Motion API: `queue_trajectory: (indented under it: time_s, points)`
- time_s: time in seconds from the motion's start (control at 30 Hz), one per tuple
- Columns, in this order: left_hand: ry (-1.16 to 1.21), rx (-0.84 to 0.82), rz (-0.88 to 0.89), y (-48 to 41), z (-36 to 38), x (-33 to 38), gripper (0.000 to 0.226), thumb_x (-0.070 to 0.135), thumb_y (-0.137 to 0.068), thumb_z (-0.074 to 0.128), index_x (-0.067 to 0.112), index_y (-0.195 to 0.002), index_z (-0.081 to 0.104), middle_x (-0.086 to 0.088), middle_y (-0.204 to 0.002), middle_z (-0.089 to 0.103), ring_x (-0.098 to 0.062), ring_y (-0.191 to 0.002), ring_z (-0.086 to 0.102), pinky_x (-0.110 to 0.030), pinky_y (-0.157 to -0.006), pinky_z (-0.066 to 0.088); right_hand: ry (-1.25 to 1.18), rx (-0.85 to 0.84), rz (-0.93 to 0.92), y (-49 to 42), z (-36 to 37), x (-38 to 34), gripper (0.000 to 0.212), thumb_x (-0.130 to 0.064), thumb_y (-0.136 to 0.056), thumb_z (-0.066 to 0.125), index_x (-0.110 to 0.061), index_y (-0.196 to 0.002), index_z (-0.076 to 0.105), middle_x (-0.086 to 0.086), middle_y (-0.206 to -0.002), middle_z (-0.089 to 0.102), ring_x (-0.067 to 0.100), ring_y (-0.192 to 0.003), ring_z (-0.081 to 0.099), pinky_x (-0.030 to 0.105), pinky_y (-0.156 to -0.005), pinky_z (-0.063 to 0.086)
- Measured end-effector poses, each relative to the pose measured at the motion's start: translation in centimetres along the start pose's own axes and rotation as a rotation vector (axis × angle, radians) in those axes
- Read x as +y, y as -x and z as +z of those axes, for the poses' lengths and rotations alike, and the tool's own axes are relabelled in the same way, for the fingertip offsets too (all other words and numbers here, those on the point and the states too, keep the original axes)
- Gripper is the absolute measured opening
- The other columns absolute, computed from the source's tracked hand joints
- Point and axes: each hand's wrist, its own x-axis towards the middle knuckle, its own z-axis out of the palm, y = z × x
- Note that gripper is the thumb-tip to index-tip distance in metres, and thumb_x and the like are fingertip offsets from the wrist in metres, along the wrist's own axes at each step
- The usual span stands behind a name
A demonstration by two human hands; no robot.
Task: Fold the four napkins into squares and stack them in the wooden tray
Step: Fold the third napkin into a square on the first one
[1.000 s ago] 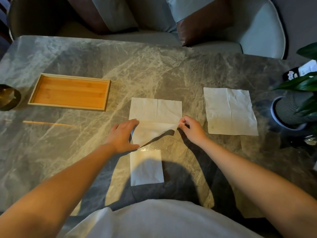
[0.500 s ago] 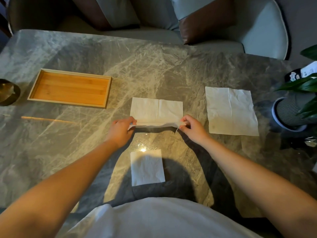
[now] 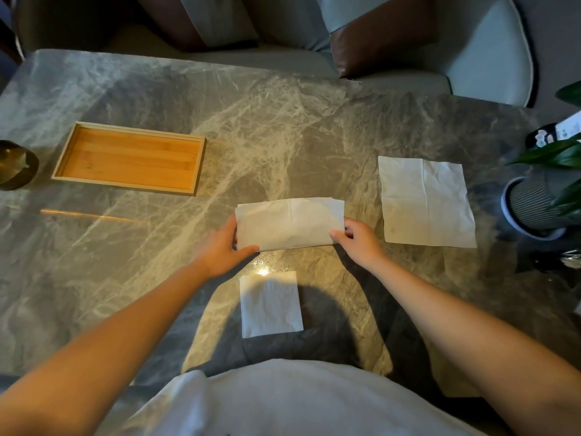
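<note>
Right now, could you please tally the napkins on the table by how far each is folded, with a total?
Folded square: 1
Folded in half, held by the left hand and right hand: 1
Unfolded: 1
Total: 3

We see a table [image 3: 298, 127] of grey stone veined in white like marble, polished enough to throw a bright glint near its middle. On the far left lies a tray [image 3: 201, 166] of pale wood, its floor a warmer orange with a matt, straight grain. The half-folded napkin [image 3: 289, 223] in the middle is soft white paper, matt and faintly creased; the unfolded napkin [image 3: 426, 201] on the right shows crisp fold lines, and the small folded napkin [image 3: 270, 305] nearest us has a fine embossed texture. At the right a ribbed pot [image 3: 531, 204] looks matt, with glossy green leaves [image 3: 550, 152] above it.
</note>
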Motion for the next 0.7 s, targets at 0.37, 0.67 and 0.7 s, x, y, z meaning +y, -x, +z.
queue_trajectory:
  time_s: [0.37, 0.67, 0.7]
  points:
    - [0.003, 0.033, -0.05, 0.0, 0.7, -0.1, 0.037, 0.021, -0.089, 0.06, 0.016, -0.121, 0.041, 0.001, -0.075, 0.062, -0.017, -0.071, 0.06, -0.034, -0.068, 0.049, 0.058, 0.033, 0.05, 0.4, 0.2, 0.5, 0.024, -0.026, -0.091, 0.061, -0.004, -0.098, 0.065, 0.02, -0.096, 0.07, 0.036, -0.087, 0.066, 0.053, -0.078, 0.054]
    - [-0.227, 0.024, -0.013, 1.0, 0.9, -0.1, 0.05, 0.028, -0.089, 0.058, 0.017, -0.131, 0.034, 0.003, -0.079, 0.063, -0.018, -0.069, 0.057, -0.032, -0.075, 0.041, 0.079, 0.093, 0.046, 0.8, 0.3, 0.4, 0.022, -0.023, -0.087, 0.066, -0.009, -0.074, 0.055, 0.012, -0.066, 0.061, 0.029, -0.062, 0.057, 0.039, -0.06, 0.046]
    - [-0.233, 0.026, -0.009, 1.2, 0.9, -0.1, 0.051, 0.028, -0.089, 0.059, 0.018, -0.131, 0.033, 0.003, -0.079, 0.063, -0.017, -0.068, 0.056, -0.032, -0.076, 0.04, 0.074, 0.096, 0.047, 0.8, 0.3, 0.4, 0.023, -0.024, -0.087, 0.066, -0.011, -0.072, 0.054, 0.011, -0.064, 0.059, 0.026, -0.06, 0.054, 0.036, -0.059, 0.043]
